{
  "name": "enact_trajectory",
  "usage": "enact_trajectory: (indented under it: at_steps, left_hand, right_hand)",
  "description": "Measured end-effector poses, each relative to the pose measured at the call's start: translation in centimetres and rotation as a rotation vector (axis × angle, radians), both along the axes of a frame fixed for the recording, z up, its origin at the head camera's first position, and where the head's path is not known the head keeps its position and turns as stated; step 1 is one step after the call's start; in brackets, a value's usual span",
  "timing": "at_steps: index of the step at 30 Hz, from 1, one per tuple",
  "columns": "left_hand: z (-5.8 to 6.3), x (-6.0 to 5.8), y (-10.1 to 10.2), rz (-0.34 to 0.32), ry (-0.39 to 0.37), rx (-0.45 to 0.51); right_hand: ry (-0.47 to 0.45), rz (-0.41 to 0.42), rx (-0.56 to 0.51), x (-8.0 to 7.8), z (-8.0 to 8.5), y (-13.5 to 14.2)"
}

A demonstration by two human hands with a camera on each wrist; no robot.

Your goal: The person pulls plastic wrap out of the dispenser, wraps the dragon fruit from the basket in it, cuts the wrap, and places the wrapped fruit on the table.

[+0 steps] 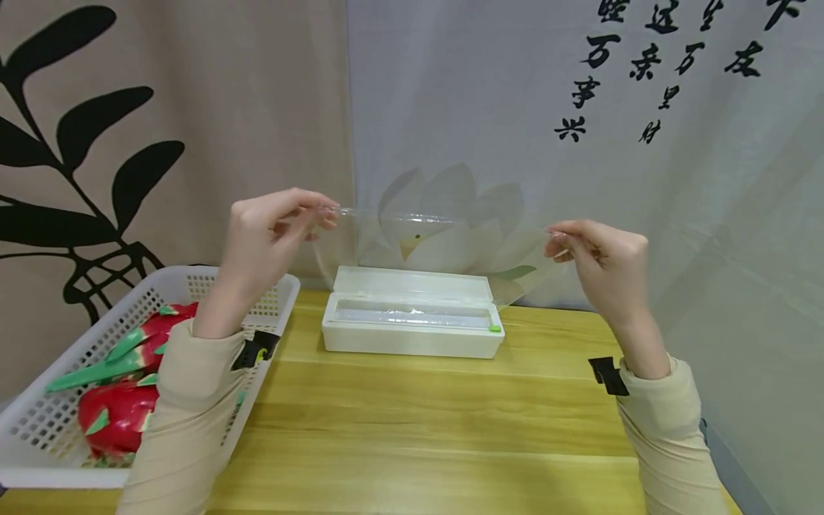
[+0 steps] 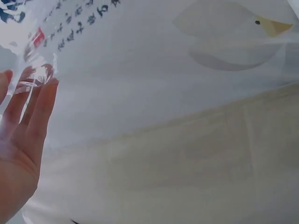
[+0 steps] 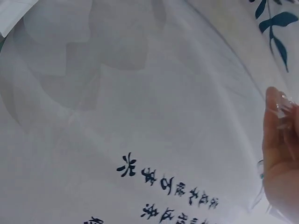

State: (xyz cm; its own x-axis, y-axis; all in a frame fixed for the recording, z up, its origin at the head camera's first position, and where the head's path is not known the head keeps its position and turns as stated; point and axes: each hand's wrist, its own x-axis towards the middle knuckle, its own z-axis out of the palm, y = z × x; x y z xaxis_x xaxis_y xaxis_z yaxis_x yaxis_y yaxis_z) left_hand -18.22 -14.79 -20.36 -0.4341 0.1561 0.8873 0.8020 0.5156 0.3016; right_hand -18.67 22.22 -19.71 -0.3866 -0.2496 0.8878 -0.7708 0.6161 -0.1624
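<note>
A sheet of clear cling film (image 1: 418, 217) is stretched in the air between both hands, above and behind a white cling film dispenser (image 1: 412, 344). My left hand (image 1: 273, 227) pinches its upper left corner between thumb and fingers; in the left wrist view, film (image 2: 43, 77) bunches at those fingertips. On the other side, my right hand (image 1: 601, 261) pinches the right corner, and crumpled film (image 3: 284, 108) shows at its fingertips in the right wrist view. The dispenser's lid (image 1: 412, 285) stands raised, showing the film roll (image 1: 412, 315) inside. Whether the sheet joins the roll cannot be told.
At the left, beside my left forearm, a white plastic basket (image 1: 286, 295) holds red dragon fruits (image 1: 119, 411) with green tips. A green slider (image 1: 495, 329) sits at the dispenser's right front edge. The wooden table (image 1: 418, 429) ends at a printed curtain (image 1: 708, 186) behind.
</note>
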Motion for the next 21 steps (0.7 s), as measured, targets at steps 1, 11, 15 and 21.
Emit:
enact_trajectory:
  at_steps: [1, 11, 15, 21]
  left_hand:
    - [-0.1, 0.4, -0.1, 0.002, -0.001, -0.018]
    - [-2.1, 3.7, -1.1, -0.114, 0.05, -0.091]
    - [-3.1, 4.8, -1.4, -0.144, 0.113, -0.13]
    - [-4.9, 6.4, -1.9, -0.2, 0.108, -0.188]
  right_hand:
    - [0.002, 0.008, 0.013, 0.5, -0.2, 0.1]
    - [-0.004, 0.179, 0.112, 4.2, -2.4, 1.4]
    - [-0.049, 0.29, 0.115, 5.1, -3.4, 2.1]
    - [-0.148, 0.552, 0.158, 6.5, -4.7, 2.9]
